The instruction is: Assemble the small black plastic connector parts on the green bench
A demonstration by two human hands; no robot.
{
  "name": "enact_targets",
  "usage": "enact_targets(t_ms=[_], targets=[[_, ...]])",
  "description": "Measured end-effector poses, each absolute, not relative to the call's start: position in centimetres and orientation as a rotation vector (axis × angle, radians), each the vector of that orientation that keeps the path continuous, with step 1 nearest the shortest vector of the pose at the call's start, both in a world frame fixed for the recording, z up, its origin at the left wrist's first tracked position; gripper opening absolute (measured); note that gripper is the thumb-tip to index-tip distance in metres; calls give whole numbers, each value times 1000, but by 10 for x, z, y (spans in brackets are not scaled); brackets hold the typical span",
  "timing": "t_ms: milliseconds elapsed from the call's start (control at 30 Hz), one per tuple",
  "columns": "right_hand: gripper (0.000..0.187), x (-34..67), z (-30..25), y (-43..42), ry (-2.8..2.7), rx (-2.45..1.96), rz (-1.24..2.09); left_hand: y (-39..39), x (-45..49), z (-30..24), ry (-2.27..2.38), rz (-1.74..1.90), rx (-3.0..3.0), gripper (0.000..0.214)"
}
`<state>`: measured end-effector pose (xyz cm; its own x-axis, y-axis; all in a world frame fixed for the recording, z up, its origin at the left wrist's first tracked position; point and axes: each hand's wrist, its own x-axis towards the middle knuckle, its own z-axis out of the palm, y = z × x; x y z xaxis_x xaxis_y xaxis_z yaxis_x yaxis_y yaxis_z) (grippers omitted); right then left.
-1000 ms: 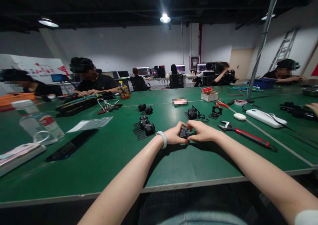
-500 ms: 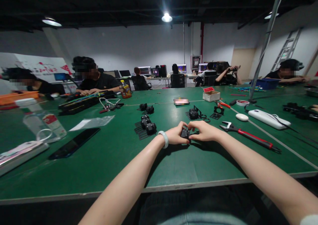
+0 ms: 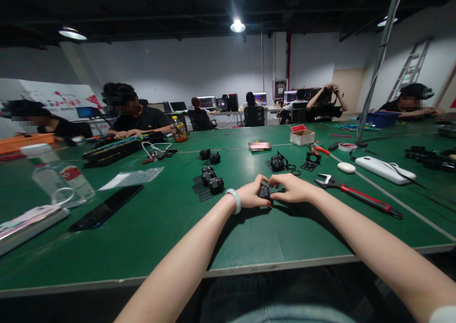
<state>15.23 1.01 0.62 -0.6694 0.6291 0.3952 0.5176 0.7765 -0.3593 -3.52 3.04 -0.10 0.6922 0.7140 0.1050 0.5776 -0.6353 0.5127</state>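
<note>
Both my hands are closed around a small black blocky part [image 3: 264, 193], held low over the green table [image 3: 245, 247]. My left hand [image 3: 251, 192] grips it from the left, a pale bangle on that wrist. From the other side my right hand [image 3: 290, 187] pinches it with thumb and fingers. Fingers hide much of the part, so its exact kind does not show. Just beyond my hands lies a black assembly [image 3: 278, 163] with ring-shaped pieces. Left of them sits another black assembly [image 3: 213, 180] on a slotted plate.
An adjustable wrench [image 3: 363, 199] with red-black handle lies right of my right arm. Further right is a white power bank-like case [image 3: 384, 169]. At left are a dark phone [image 3: 107, 207] and a clear bottle [image 3: 62, 178]. A metal pole [image 3: 378, 71] rises at the right; several people sit around.
My hands stay in nearly the same place around the black part. In the background, a person at the right has raised their hands higher to their head. The view has shifted very slightly.
</note>
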Motion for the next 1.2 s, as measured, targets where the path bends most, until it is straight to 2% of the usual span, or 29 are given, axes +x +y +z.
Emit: enact_targets(t_ms=[367,733,1200], targets=[[26,153,3,11,-2473,-836,245,31,-35,-3,1009,419,2489,58],[27,150,1,12,-2458,-873,300,28,-35,3,958,437,2395,66],[29,149,-1,13,-2461,-853,291,28,-34,5,1122,276,2147,38]])
